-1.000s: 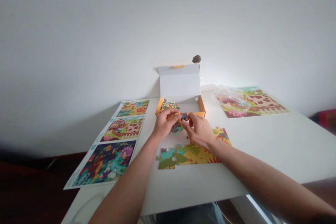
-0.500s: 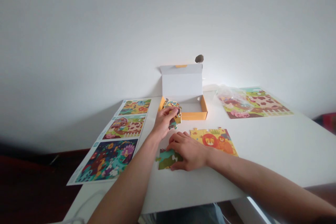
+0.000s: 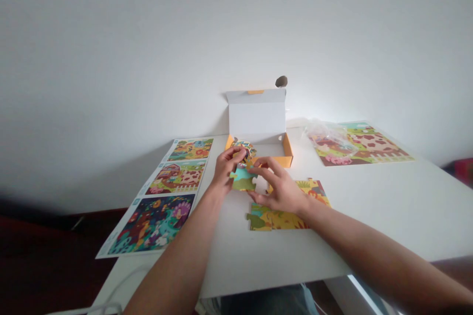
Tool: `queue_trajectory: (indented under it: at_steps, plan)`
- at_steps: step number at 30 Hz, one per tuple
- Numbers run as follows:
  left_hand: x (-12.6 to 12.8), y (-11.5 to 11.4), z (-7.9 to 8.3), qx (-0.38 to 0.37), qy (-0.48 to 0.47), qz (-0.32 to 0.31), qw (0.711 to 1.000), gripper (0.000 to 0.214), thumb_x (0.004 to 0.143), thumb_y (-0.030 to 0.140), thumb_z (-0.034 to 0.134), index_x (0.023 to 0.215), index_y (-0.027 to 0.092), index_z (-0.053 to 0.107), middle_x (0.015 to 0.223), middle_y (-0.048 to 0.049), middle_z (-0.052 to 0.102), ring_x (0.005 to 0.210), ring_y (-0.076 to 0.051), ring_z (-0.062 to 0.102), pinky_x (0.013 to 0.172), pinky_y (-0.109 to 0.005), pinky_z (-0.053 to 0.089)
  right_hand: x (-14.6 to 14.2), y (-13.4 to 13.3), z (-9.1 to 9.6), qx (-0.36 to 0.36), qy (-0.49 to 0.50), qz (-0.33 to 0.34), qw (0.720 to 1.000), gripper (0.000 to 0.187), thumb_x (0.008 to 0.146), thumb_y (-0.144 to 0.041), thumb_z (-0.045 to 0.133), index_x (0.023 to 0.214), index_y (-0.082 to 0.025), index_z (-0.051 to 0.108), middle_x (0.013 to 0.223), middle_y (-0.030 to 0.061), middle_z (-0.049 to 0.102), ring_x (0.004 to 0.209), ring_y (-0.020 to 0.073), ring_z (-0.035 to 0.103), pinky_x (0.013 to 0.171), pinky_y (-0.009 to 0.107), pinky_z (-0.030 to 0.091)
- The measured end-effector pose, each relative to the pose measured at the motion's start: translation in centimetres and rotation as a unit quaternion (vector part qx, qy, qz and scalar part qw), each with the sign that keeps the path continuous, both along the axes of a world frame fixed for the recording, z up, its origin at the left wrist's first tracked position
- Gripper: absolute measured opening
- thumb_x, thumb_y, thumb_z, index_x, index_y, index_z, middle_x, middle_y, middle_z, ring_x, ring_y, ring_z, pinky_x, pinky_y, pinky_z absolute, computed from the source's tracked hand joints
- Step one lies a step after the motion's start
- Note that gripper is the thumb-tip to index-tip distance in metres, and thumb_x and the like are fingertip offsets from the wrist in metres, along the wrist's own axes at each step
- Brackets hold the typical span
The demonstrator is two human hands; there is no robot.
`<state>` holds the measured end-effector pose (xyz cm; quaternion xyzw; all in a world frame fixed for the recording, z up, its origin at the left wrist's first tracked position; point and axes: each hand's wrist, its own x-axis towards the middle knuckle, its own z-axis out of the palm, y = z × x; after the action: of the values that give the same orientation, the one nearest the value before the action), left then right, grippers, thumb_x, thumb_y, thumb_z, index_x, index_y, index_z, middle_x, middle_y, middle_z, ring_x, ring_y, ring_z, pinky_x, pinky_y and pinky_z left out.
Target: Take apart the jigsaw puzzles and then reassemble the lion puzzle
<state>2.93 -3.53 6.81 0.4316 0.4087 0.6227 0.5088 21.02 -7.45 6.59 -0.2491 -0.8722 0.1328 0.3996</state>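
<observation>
My left hand (image 3: pixel 225 165) is closed on a few puzzle pieces (image 3: pixel 242 149), held over the table in front of the orange box. Beside it, my right hand (image 3: pixel 279 189) grips a turquoise and green puzzle piece (image 3: pixel 244 179) by its right side, the thumb below and the fingers above. This piece overlaps the ones in my left hand. Under my right hand lies a joined part of the puzzle (image 3: pixel 284 220), yellow with green at its left end; the hand and wrist hide much of it, including most of the lions.
The orange box (image 3: pixel 288 152) stands at the back with its white lid raised against the wall. On the left lies a sheet with three pictures (image 3: pixel 177 177). A farm picture with a cow (image 3: pixel 373 145) lies at right, partly under a clear plastic bag (image 3: pixel 328 135).
My right hand has risen from the table toward my left hand, bringing up the green piece it was touching. The green left end of the joined puzzle now shows.
</observation>
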Motion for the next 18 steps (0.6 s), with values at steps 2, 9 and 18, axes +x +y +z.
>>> queue_trajectory:
  at_steps: [2,9,18]
  plan:
    - [0.3,-0.4,0.1,0.009,-0.027,-0.040,0.999,0.035,0.069,0.046,0.077,0.082,0.015,0.068,0.076,-0.0036,0.066,0.060,-0.013,0.059,0.053,-0.023,0.046,0.2,0.5,-0.3,-0.016,0.018,-0.051,0.998,0.046,0.086,-0.038,0.062,0.128,-0.024,0.050,0.122,0.0117,0.048,0.104,0.0228,0.056,0.087,0.039,0.051]
    - [1.1,-1.4,-0.3,-0.016,-0.029,-0.131,0.991,0.041,0.060,0.029,0.084,0.097,0.019,0.070,0.089,-0.0060,0.068,0.068,-0.019,0.066,0.057,-0.029,0.053,0.0,0.1,0.2,-0.033,-0.007,-0.145,0.989,0.053,0.084,-0.050,0.063,0.126,-0.021,0.048,0.115,0.0119,0.051,0.095,0.0239,0.059,0.076,0.037,0.052]
    - [0.0,-0.2,-0.4,0.040,-0.114,-0.032,0.992,0.055,0.067,0.029,0.082,0.117,0.023,0.062,0.105,-0.0078,0.071,0.082,-0.020,0.071,0.059,-0.026,0.054,1.3,-1.3,1.0,-0.031,-0.307,0.011,0.951,0.064,0.061,-0.074,0.071,0.094,-0.020,0.062,0.092,0.0058,0.059,0.067,0.0193,0.056,0.059,0.032,0.041]
